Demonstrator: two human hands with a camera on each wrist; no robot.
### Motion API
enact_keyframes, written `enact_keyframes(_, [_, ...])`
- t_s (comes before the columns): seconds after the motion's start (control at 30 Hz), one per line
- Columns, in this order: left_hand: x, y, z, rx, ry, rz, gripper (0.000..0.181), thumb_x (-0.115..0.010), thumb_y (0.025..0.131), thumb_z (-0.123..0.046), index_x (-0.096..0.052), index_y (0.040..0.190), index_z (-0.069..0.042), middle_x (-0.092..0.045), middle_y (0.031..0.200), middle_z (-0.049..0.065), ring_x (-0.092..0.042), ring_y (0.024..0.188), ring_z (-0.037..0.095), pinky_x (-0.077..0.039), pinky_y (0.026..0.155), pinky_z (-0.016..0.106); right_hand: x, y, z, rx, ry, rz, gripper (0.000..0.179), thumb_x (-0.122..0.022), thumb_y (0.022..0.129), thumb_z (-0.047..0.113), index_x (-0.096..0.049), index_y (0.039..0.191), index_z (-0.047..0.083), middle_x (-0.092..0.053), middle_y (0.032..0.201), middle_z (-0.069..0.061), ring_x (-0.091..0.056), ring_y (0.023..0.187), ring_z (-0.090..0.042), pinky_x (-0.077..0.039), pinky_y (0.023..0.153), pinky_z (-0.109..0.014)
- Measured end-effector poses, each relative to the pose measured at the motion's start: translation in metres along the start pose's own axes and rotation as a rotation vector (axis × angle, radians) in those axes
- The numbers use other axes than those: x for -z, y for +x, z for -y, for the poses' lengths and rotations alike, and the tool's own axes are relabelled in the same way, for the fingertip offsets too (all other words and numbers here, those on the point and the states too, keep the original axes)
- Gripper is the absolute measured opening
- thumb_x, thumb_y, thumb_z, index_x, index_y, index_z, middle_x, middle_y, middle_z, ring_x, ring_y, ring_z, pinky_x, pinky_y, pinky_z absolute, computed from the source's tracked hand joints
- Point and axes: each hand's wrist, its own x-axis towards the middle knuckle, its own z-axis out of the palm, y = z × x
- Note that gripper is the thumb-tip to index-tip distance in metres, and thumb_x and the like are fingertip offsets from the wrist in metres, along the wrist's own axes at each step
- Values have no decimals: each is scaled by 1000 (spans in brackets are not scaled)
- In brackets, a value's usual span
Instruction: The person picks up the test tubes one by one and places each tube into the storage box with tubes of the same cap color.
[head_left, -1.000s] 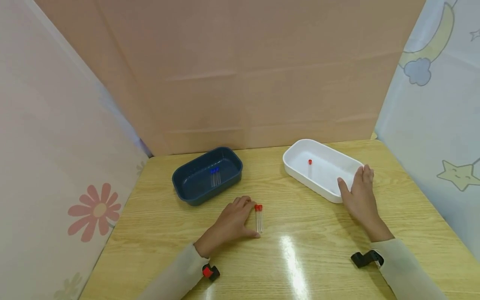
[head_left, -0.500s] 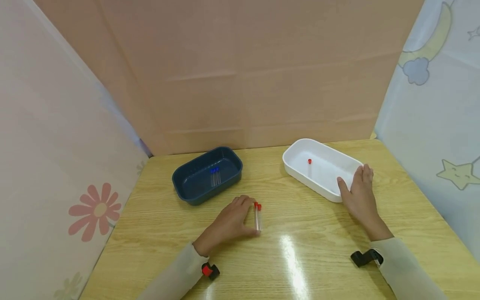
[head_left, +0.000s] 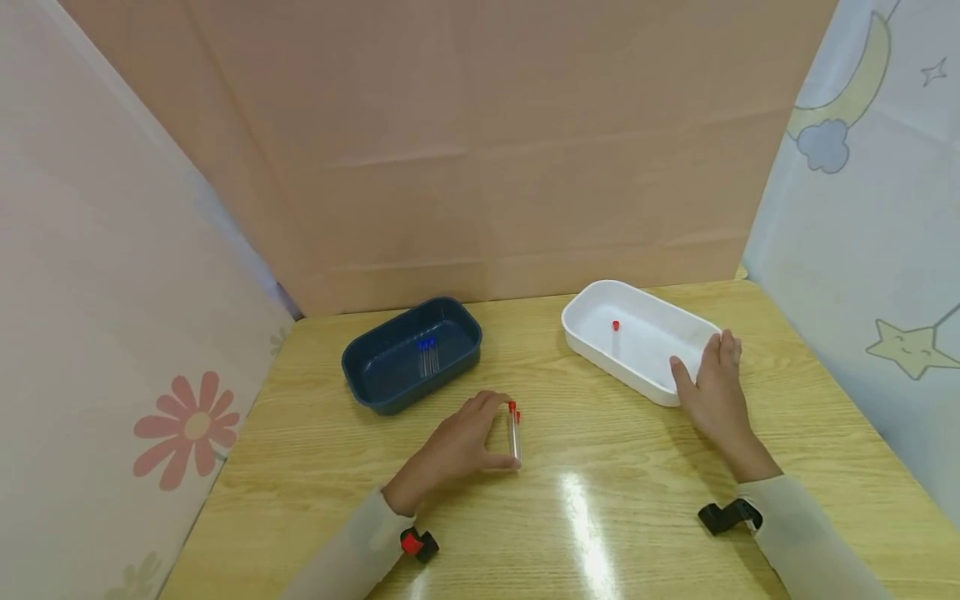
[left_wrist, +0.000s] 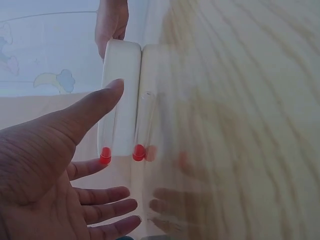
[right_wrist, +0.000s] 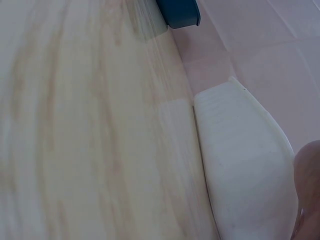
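My left hand [head_left: 457, 446] pinches a clear test tube with a red cap [head_left: 513, 432] between thumb and index finger, its other fingers extended. In the left wrist view this tube's red cap [left_wrist: 105, 155] is at the index fingertip and its far end at the thumb. A second red-capped test tube [left_wrist: 144, 122] lies on the table just beyond, mostly hidden behind the held one in the head view. My right hand [head_left: 716, 400] rests on the near right corner of the white tray [head_left: 637, 375], thumb and fingers spread over the rim. One red-capped tube [head_left: 616, 337] lies inside that tray.
A dark blue tray [head_left: 375, 400] stands left of the white one, with several blue-capped tubes [head_left: 429, 358] in it. Behind the wooden table [head_left: 600, 517] hangs a brown backdrop [head_left: 450, 167]; patterned cloth [head_left: 885, 233] flanks the right side.
My left thumb and index finger have closed on one of the two red-capped tubes and shifted it slightly off the other. My right hand stays on the white tray.
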Motion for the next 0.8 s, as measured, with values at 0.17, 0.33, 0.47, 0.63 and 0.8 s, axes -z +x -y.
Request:
enact_keyframes(0.17, [1,3,-5,-10,10,-10,99,-85,75,-58,-38,153,-19,-46,150,1,-47,135,21,-50,99,47,0,1,1,-7,-1,6,84,-41,108,36,6,150,-20,22,160,-30,23,148,-44,2,116,-65])
enact_keyframes(0.33, [0,7,-13,-35,3,-22,97,-84,75,-59,-39,152,-19,-47,149,1,-48,133,21,-52,96,46,0,1,1,-5,-1,4,84,-41,108,35,5,150,-20,21,161,-31,22,148,-44,2,116,-65])
enact_keyframes(0.47, [-1,11,-18,-59,7,-40,97,-83,76,-60,-40,152,-19,-47,149,1,-49,132,20,-52,95,43,0,1,0,3,1,-3,84,-42,107,34,4,150,-21,20,160,-32,22,148,-45,2,116,-64])
enact_keyframes(0.63, [-4,16,-25,-64,23,-53,96,-83,75,-61,-41,151,-20,-48,148,0,-52,124,17,-54,89,38,-1,1,-1,11,2,-6,84,-42,107,34,4,150,-21,20,160,-32,22,148,-45,2,116,-64])
enact_keyframes(0.8, [-6,23,-32,-102,56,-83,99,-82,75,-62,-40,152,-18,-48,149,2,-51,129,18,-50,100,40,-1,1,-1,9,-1,-7,84,-42,107,34,5,150,-21,20,160,-32,22,148,-45,1,116,-65])
